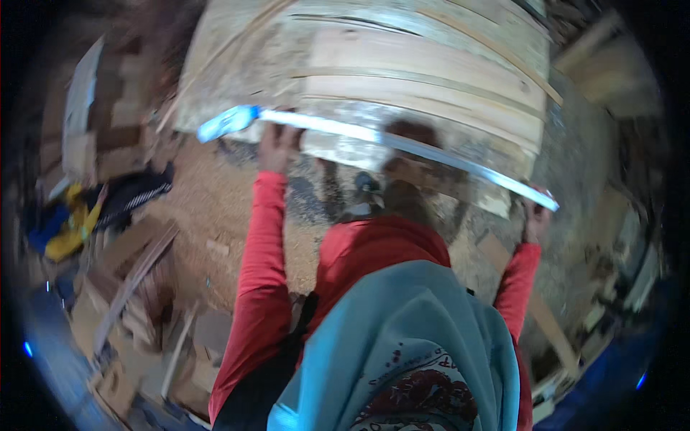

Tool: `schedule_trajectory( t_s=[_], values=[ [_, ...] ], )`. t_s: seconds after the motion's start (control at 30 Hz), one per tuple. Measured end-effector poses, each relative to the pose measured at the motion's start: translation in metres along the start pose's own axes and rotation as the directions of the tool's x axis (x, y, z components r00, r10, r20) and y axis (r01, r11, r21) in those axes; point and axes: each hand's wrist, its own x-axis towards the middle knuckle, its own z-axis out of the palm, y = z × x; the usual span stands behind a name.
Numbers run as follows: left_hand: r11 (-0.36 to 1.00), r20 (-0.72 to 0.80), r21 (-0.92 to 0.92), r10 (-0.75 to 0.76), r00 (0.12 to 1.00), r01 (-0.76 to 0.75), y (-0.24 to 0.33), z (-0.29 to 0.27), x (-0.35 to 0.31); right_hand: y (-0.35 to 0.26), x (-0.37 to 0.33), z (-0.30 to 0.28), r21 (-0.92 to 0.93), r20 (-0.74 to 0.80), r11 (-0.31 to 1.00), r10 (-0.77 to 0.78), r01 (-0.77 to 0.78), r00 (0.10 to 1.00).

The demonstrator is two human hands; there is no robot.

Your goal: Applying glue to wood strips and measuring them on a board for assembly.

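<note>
A long, silvery straight bar with a wider blue-and-white end piece [449, 156] slants across in front of me, its left end higher in the picture and its right end lower. It lies over the near edge of a wooden work table [237, 72]. My left hand [277, 147] is closed on the bar just right of the blue end piece. At the far right end, my right hand [536, 215] grips the bar's tip. Motion blur hides the finger details and the bar's exact kind.
Pale boards [424, 54] and thin wooden strips [417, 85] lie on the table. Sawdust [215, 187] covers the floor. Wood offcuts [144, 309] are heaped at the lower left, near a yellow-and-blue cloth bundle [72, 223]. A plank [550, 330] lies beside my right arm.
</note>
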Motion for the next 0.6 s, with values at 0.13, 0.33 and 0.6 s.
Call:
schedule_trajectory(
  t_s=[0.13, 0.33, 0.6],
  values=[
    [0.999, 0.004, -0.001, -0.033, 0.999, 0.033, 0.018, -0.015, -0.016, 0.015, -0.006, 0.006, 0.021, -0.062, 0.994, 0.108, -0.107, 0.992],
    [0.996, -0.044, 0.039, -0.075, 0.996, 0.077, 0.021, -0.016, -0.048, -0.057, 0.005, 0.014, -0.136, -0.01, 0.954, 0.267, -0.266, 0.964],
    [0.987, -0.09, 0.101, -0.115, 0.989, 0.124, 0.001, -0.004, -0.041, -0.057, 0.036, 0.03, -0.414, 0.017, 0.871, 0.298, -0.265, 0.954]
  ],
)
